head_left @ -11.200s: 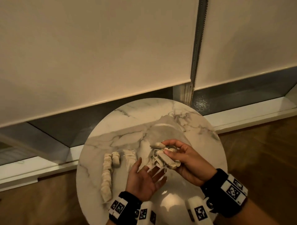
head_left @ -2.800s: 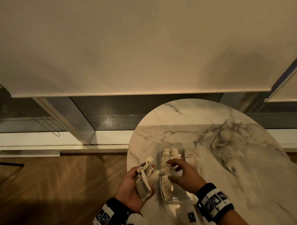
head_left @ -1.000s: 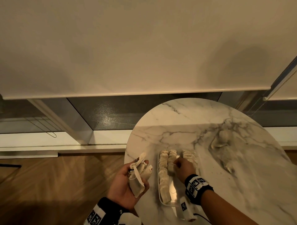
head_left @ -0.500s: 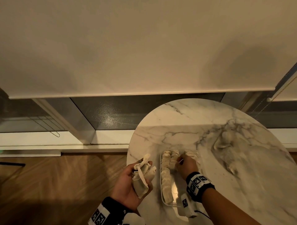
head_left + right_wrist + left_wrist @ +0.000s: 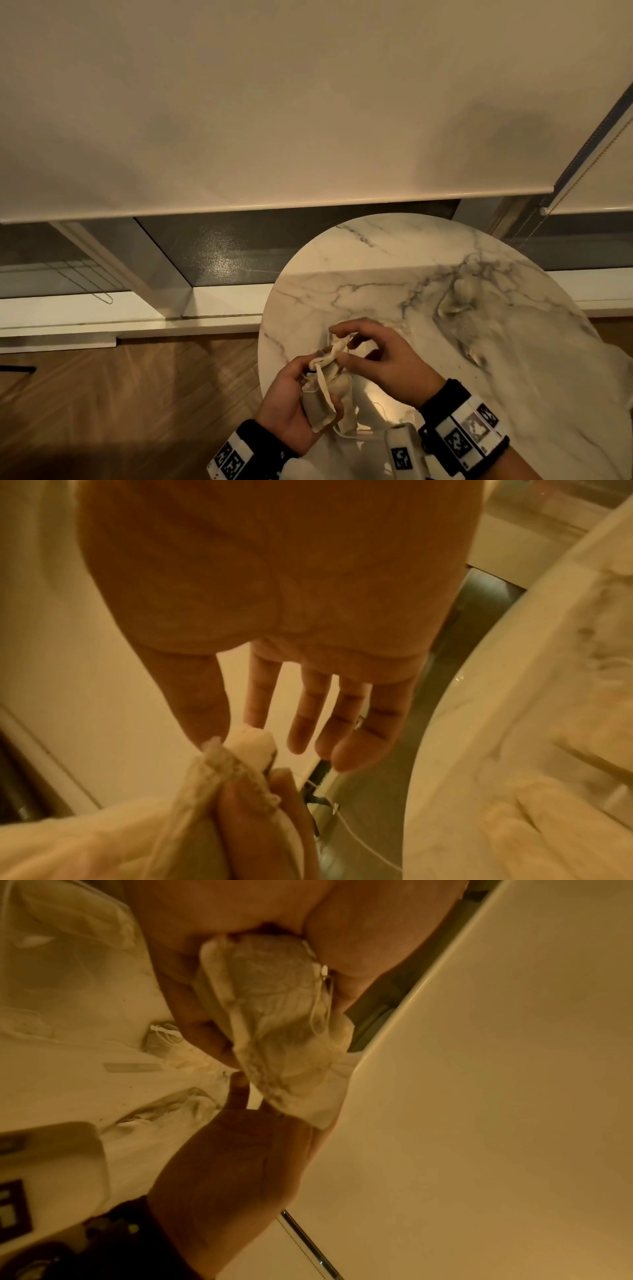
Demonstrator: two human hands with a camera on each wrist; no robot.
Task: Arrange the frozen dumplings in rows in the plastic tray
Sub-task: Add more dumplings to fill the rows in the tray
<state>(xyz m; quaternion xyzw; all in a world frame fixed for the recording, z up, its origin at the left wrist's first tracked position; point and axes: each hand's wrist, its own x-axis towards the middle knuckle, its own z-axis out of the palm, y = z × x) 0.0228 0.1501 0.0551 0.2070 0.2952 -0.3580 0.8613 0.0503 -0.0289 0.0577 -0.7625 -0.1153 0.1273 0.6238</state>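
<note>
Left hand (image 5: 291, 397) is curled around a small cloth drawstring pouch (image 5: 320, 394), gripping its body against the palm; the left wrist view shows the pouch bulging, contents not identifiable. Right hand (image 5: 380, 359) pinches a pale piece, apparently a dumpling (image 5: 255, 741), at the pouch mouth between thumb and index finger; the other 3 fingers (image 5: 359, 739) are extended and loosely spread. Both hands are held above the near left part of the round marble table (image 5: 445, 274). The plastic tray (image 5: 363, 407) sits on the table directly beneath the hands and is mostly hidden; only a glossy patch and a dumpling (image 5: 344, 404) in it at its left side show, so the rows cannot be counted. Crumpled clear plastic (image 5: 459, 301) lies on the table further right. Behind the table hangs a cream roller blind (image 5: 274, 102) over a dark window; wood floor (image 5: 120, 394) lies to the left.
</note>
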